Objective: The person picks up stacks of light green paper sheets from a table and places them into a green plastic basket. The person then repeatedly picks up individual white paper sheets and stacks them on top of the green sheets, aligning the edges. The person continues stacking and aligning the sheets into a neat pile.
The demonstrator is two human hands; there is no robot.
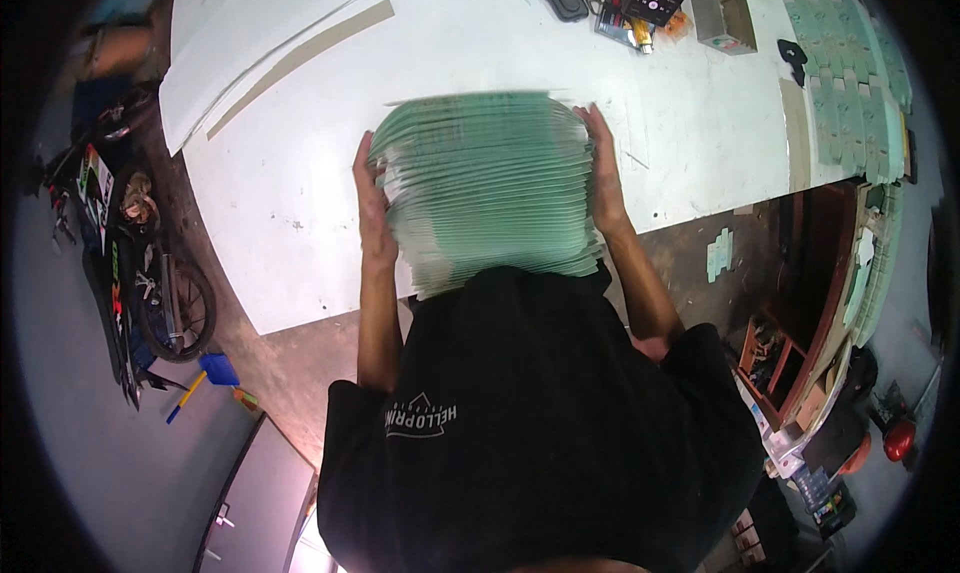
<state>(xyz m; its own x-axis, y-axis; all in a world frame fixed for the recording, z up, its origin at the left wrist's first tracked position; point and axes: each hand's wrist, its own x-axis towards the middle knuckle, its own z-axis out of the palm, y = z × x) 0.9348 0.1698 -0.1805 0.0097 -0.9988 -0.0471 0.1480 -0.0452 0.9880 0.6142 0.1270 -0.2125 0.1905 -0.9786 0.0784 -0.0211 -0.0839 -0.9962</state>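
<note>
Both hands — left hand [372, 208], right hand [604, 168] — press fingers flat against a thick green card stack [485, 188], above the white counter [300, 203].

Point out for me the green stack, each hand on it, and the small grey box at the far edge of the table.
Green stack [490, 188]: head view, middle of its top face.
Left hand [372, 208]: head view, back of the hand.
Right hand [604, 168]: head view, back of the hand.
Grey box [722, 15]: head view, its open inside.

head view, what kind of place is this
Probably a small print or packaging workshop: both hands grip a thick stack of green die-cut sheets over a big white worktable, and a motorbike is parked alongside.
</note>
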